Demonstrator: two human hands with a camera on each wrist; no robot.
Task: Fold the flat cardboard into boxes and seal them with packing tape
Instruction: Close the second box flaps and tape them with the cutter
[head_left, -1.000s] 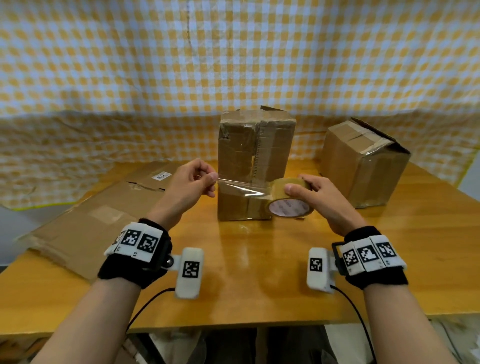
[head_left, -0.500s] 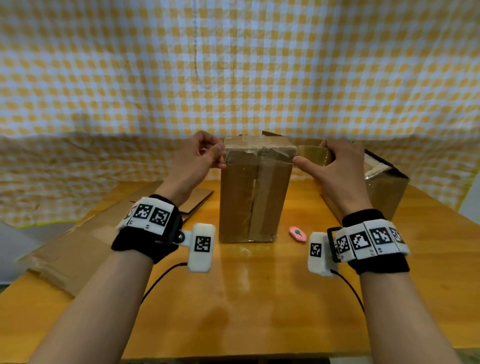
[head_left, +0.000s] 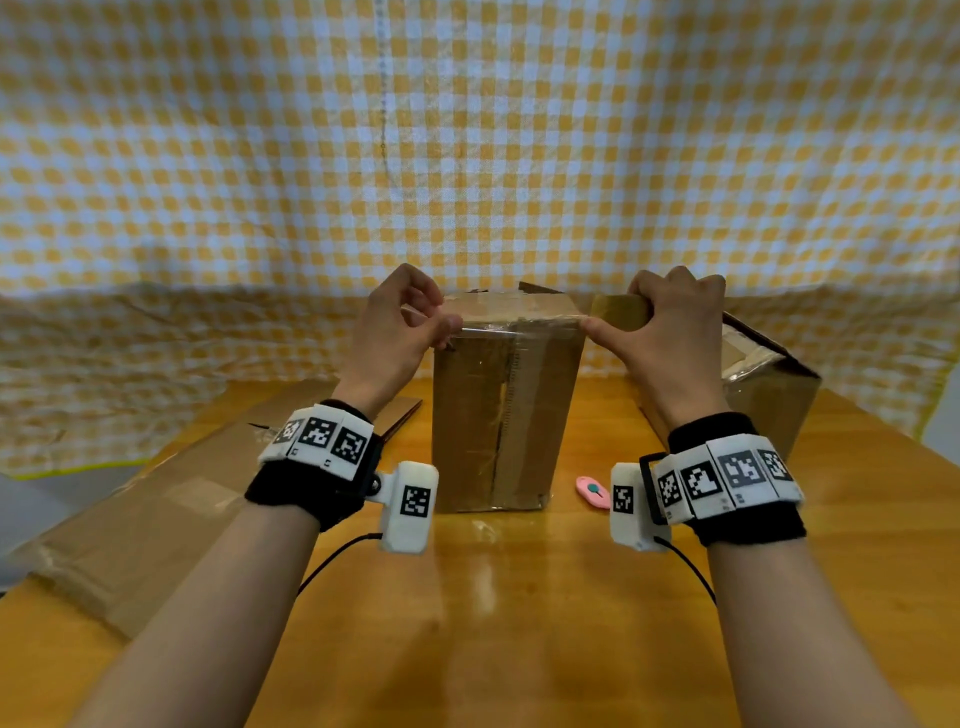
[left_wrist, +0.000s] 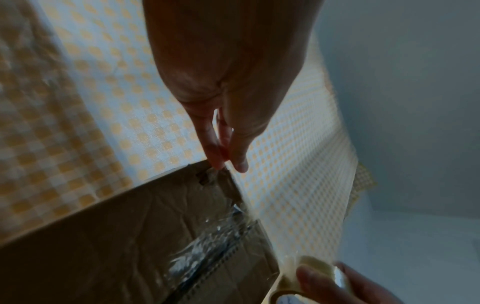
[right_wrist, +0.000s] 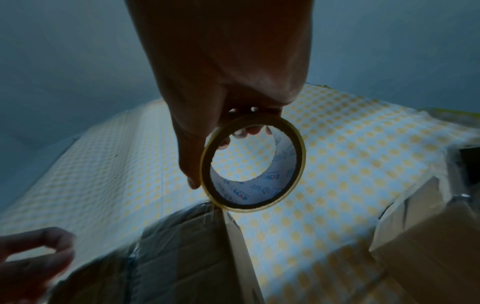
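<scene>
At our twelve o'clock, the tall taped brown cardboard box (head_left: 506, 410) stands under a clear tape strip (head_left: 519, 326), seemingly taut, our left hand (head_left: 397, 332) pinching its end, right hand (head_left: 670, 338) gripping the tan packing-tape roll (head_left: 621, 312); uneven tension could wrinkle it or stick it crooked.

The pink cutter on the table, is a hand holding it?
No, the pink cutter lies alone on the table, while the right hand holds the tape roll.

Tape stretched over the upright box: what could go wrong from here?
1. The left hand only pinches the tape end beside the box corner; that small grip may slip and the strip could stick to itself.
2. The strip runs taut to the tape roll in the right hand; laid unevenly, it may wrinkle.
3. The box is tall and unbraced, so pulling could tip it.
</scene>
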